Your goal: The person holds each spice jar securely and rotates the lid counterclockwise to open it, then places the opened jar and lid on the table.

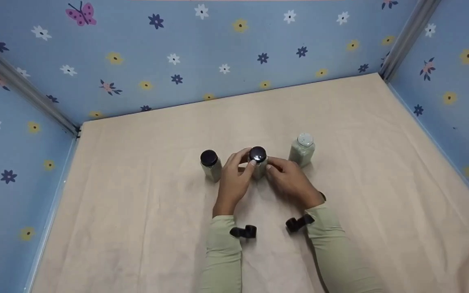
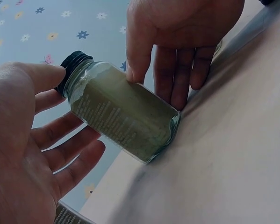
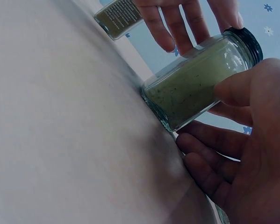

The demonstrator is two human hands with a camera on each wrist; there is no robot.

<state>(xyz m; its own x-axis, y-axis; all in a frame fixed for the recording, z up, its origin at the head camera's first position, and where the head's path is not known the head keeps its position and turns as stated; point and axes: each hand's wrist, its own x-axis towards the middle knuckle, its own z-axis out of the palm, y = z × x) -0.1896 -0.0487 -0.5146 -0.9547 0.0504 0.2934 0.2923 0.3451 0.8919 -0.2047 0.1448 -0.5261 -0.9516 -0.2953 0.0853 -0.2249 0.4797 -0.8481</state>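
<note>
A square glass spice jar [image 1: 260, 171] of green powder stands upright on the cloth, its black lid [image 1: 257, 153] on top. My left hand [image 1: 234, 179] pinches that lid between thumb and fingers, its other fingers loosely spread beside the glass. On the opposite side, my right hand [image 1: 290, 176] holds the jar's body, thumb on the glass near the shoulder in the right wrist view. To the left stands a second black-lidded jar [image 1: 213, 172]. A third jar [image 1: 301, 154], to the right behind my right hand, shows a pale perforated top and no black lid.
Beige cloth [image 1: 169, 219] with shallow creases covers the table. Blue flowered panels [image 1: 202, 44] rise along the back and both sides, joined by metal posts [image 1: 405, 40]. Black wrist-worn devices [image 1: 250, 231] stick out from both green sleeves [image 1: 223, 256].
</note>
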